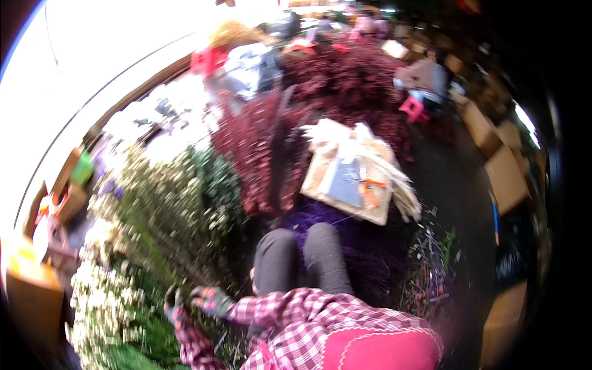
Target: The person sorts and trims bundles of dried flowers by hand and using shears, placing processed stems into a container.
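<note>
Both my hands wear patterned work gloves and are at the lower left, among bundles of cut flowers. My left hand (175, 306) points upward, close beside a bunch of small white flowers (108, 296). Across my lap reaches my right arm, and my right hand (212, 299) is just right of the left one, by the lower stems of a cream-flowered bundle (162, 217). Blur hides whether either hand grips any stems. Ahead of my knees is a burlap-covered surface (314, 182) bearing a grey-blue sheet (344, 182), an orange-handled cutting tool (371, 190) and pale dried stems (393, 171).
Purple dried stems (319, 217) lie beneath and around my knees. Dark red foliage (347, 78) is heaped beyond. To the right are stem scraps (428, 268) on the dark floor and cardboard boxes (506, 178). A person (423, 78) sits near a pink stool (414, 110).
</note>
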### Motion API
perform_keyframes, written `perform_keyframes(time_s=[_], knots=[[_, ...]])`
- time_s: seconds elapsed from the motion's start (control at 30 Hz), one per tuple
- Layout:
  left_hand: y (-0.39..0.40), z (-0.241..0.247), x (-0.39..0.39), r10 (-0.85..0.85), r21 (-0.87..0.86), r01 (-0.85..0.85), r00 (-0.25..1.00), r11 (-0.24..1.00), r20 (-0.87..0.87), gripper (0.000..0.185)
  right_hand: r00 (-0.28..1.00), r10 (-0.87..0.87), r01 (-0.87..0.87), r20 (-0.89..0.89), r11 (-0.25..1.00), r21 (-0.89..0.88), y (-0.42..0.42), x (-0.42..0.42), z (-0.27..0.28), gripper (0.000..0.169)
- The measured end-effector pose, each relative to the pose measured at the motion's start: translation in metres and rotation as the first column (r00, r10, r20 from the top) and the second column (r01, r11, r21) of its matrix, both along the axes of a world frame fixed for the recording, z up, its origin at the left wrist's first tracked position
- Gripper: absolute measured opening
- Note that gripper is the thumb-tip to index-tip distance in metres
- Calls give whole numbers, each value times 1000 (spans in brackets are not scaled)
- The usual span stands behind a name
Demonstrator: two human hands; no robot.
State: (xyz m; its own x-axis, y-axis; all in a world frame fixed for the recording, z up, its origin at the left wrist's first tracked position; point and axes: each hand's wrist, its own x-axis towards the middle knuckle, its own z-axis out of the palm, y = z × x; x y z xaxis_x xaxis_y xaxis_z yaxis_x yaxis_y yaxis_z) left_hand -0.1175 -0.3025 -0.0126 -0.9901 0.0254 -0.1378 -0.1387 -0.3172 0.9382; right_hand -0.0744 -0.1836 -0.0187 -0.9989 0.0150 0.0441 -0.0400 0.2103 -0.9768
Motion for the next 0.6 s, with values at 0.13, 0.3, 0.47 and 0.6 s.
perform_keyframes(time_s=[0.13, 0.3, 0.47, 0.6], knots=[[8, -5, -16, 32, -15, -32, 999, 999, 7, 22, 988, -156, 156, 17, 987, 44, 5, -2, 7, 25], [7, -2, -6, 122, -5, -122, 988, 993, 92, 23, 977, -171, 204, 130, 927, -313, -16, 2, -17, 27], [4, -25, 7, 5, 169, -39, 981, 985, 195, 26, 979, -113, 177, 172, 890, -421, -10, -2, -18, 21], [8, -19, 12, -6, 121, -17, 982, 993, 189, 24, 977, -162, 197, 140, 937, -289, -6, -4, -28, 17]])
